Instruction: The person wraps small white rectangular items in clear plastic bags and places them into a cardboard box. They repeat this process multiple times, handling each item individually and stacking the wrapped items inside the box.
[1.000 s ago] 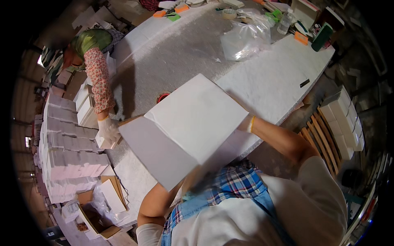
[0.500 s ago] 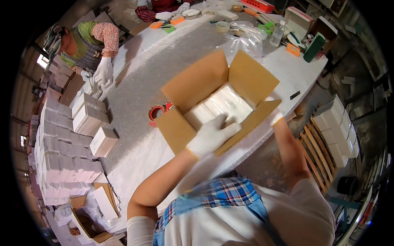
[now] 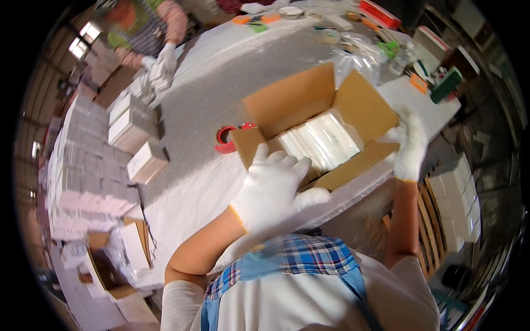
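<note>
A cardboard box [image 3: 288, 105] with raised flaps stands on the table, holding a row of white plastic-wrapped packs [image 3: 320, 142]. My left hand [image 3: 273, 190], in a white knitted glove, is open with its fingers spread at the box's near left corner, by the left flap. At the right end of the box, my right hand [image 3: 411, 144], gloved too, rests against the outside near the corner with its fingers stretched upward; they are slightly blurred. Just left of the box lies a red tape dispenser [image 3: 225, 146].
White blocks [image 3: 148, 163] and tall stacks [image 3: 91, 176] stand to the left. A co-worker's gloved hands [image 3: 163, 66] handle white pieces at the far left. Clear plastic bags [image 3: 359, 60], a bottle [image 3: 401, 59] and a green box [image 3: 446, 85] lie at the far right. Wrapped blocks [image 3: 455, 198] sit on a pallet.
My left hand has drawn back from over the packs to the near left corner. My right hand has come up to the box's right end. The view has shifted slightly.
</note>
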Demonstrator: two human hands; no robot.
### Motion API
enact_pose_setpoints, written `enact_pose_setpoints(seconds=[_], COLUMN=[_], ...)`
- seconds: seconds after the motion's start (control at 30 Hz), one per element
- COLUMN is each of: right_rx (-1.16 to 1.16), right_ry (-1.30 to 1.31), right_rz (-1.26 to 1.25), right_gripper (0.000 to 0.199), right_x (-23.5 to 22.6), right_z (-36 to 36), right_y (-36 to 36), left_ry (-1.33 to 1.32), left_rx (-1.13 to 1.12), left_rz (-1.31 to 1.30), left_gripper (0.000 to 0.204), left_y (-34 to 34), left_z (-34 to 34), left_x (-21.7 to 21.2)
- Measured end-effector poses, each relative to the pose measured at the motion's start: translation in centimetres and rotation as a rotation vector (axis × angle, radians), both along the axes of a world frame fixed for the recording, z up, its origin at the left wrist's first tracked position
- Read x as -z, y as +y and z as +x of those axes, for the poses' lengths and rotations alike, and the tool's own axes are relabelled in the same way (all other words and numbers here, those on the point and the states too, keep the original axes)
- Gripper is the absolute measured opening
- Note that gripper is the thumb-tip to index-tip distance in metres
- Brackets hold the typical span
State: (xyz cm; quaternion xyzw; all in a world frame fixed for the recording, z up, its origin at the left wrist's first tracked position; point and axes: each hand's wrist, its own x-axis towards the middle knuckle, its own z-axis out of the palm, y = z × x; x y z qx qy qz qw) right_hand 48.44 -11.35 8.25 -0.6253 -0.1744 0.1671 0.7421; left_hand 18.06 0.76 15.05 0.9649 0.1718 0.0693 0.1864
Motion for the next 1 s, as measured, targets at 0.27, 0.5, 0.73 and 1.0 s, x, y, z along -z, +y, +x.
enact_pose_setpoints(seconds=[0.27, 0.5, 0.73, 1.0], right_rx=[-0.522, -0.457, -0.15, 0.089], right_ry=[-1.089, -1.54, -1.419, -0.894], right_rz=[-0.486, -0.401, -0.763, -0.658], right_gripper=[0.039, 0.029, 0.06, 0.084], right_x=[-8.6, -4.8, -1.1, 9.3], right_z=[-9.7, -13.7, -17.1, -19.6], right_y=[-0.4, -0.6, -5.0, -5.9], left_ry=[0.103, 0.374, 0.583, 0.099], left_rx=[0.059, 0.316, 0.389, 0.487], left_rz=[-0.178, -0.037, 0.2, 0.307], left_gripper=[0.067, 0.069, 0.059, 0.052], left_y=[1.7, 10.4, 9.9, 10.9], left_z=[-1.7, -1.2, 0.6, -1.6], left_x=[1.5, 1.2, 1.5, 5.4])
